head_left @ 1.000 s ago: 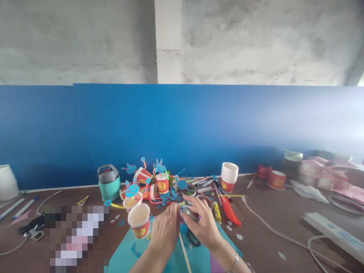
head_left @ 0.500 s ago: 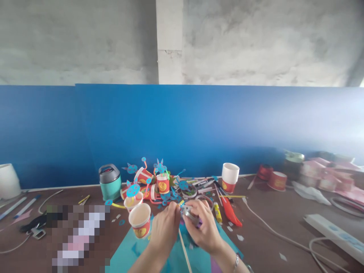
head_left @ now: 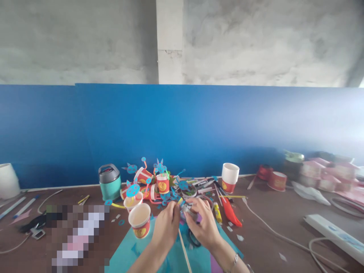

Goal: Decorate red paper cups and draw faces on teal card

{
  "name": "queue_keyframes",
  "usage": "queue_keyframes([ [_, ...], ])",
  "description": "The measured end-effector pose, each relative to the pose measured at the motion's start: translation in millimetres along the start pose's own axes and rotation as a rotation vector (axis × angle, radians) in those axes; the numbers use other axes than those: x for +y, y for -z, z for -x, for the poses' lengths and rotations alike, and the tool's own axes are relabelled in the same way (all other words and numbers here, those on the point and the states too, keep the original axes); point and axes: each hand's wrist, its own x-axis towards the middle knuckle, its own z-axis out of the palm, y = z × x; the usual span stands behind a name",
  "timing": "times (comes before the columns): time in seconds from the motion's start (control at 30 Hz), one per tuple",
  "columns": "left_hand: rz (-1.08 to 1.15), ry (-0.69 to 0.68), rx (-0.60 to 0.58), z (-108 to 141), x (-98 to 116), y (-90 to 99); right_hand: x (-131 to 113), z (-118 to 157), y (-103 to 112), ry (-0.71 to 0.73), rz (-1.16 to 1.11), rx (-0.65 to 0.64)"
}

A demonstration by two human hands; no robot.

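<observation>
My left hand [head_left: 167,223] is closed around thin pale sticks [head_left: 184,252], which run down over the teal sheet [head_left: 122,258]; a small yellow-and-blue tip shows above its fingers. My right hand [head_left: 202,222], its fingers curled, holds a silvery, clear roll like tape [head_left: 188,209] against that tip. Left of my hands stands a paper cup [head_left: 140,222] with a red band. Dark scissor-like handles [head_left: 193,239] lie under my right hand, partly hidden.
Behind my hands are red cups with blue paper animal faces [head_left: 133,189]. A teal jar [head_left: 110,184] stands at left, white stacked cups [head_left: 230,174] at right. Nearby lie a glue stick [head_left: 217,213] and a red-orange item [head_left: 231,212]. A power strip [head_left: 335,235] is far right.
The roll in my right hand has tilted and shifted slightly, and its fingers have spread a little. More of the yellow-and-blue tip and the dark handles shows.
</observation>
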Motion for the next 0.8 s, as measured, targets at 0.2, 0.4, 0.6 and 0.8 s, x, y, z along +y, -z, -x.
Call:
queue_keyframes([
  [0.2, 0.165, -0.002, 0.021, -1, -2, -3.6, 1, -1, 0, -0.009, 0.0, 0.008],
  [0.4, 0.329, 0.019, 0.009, -3, -2, -2.9, 4, -1, -1, -0.021, 0.024, -0.009],
  [0.6, 0.454, 0.017, -0.003, -5, -2, -3.2, 5, -1, 0, -0.009, 0.016, -0.013],
  [0.8, 0.597, -0.036, -0.009, -11, -7, -5.4, 6, -1, 0, -0.053, -0.016, -0.008],
])
